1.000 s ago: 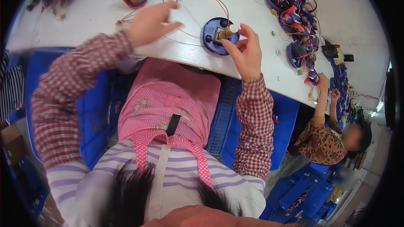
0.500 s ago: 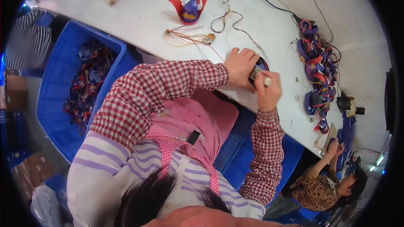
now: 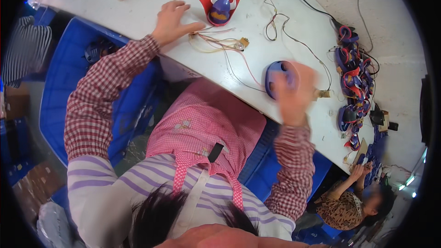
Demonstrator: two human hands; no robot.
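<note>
Purple round housing (image 3: 270, 79) sits right of, and nearer the wearer than, the red-winged figure (image 3: 220, 14), likely light, stiff plastic with fragile wires (image 3: 215, 41), so grip the rim; left hand (image 3: 172, 22) spread left of figure, right hand (image 3: 296, 87) blurred over housing, can't tell grip.

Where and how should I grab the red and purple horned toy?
Probably pinch the toy at its narrow lower end, coming from the left, by the left hand: its red wings spread wide above, and wires lie on the near side.
</note>
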